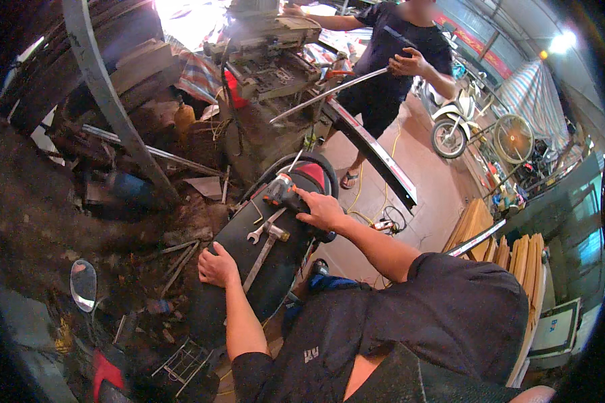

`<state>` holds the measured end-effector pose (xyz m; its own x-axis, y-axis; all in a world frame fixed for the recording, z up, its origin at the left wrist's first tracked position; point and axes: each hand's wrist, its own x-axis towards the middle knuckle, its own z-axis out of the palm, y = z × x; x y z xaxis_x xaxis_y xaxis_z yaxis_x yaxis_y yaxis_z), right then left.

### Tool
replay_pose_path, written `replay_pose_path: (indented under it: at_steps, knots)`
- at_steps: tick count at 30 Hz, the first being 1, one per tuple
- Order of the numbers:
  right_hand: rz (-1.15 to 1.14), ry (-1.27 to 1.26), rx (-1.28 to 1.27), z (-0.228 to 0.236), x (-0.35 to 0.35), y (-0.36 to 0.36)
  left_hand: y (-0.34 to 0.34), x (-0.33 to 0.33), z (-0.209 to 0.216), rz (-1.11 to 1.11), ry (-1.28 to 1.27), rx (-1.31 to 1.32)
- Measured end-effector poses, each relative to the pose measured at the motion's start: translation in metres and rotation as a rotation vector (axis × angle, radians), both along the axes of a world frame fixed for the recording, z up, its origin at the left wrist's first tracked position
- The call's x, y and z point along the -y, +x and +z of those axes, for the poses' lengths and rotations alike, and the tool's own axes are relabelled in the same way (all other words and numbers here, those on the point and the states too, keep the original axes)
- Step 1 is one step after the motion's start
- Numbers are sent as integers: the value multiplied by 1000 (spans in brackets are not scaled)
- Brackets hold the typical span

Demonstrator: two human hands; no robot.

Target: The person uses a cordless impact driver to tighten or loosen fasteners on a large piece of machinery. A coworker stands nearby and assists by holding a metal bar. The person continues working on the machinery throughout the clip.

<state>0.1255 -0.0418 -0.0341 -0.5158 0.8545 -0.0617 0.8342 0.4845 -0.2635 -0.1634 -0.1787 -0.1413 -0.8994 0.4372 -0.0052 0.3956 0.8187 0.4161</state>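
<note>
- The person's left hand (216, 266) lies palm down with fingers loosely spread on the near edge of a black scooter seat (249, 269); it holds nothing.
- Just beside that hand, toward the right hand, a hammer (265, 247) lies along the seat, its metal head at the far end.
- Touching the hammer head, a silver wrench (261, 228) rests on the seat.
- The right hand (323, 209) reaches farther out, its fingers wrapped around the back of a cordless drill (281, 191) with an orange and grey body.
- The drill's bit points away from the hand, up toward the seat's far end.
- Well beyond the right hand, a second person in dark clothes stands holding a long metal strip (326, 94) in one hand (410, 64).
- Left of both hands, scrap metal rods (178, 258) lie on dirty ground.
- Near the left forearm, lower left, is a round scooter mirror (83, 285).
</note>
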Motion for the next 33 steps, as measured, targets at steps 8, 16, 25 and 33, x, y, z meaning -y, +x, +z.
replay_pose_path:
  at_steps: [8,16,25,33]
  knots:
    - [30,105,3,-6,2,1,-2,1,-13,-21,0,-56]
    - [1,43,-3,2,2,-2,-2,0,-10,-11,-20,-11]
    - [21,69,-6,-3,1,0,-1,-1,-8,-2,-15,-9]
    - [27,54,14,0,0,-1,0,-2,-4,3,-9,-1]
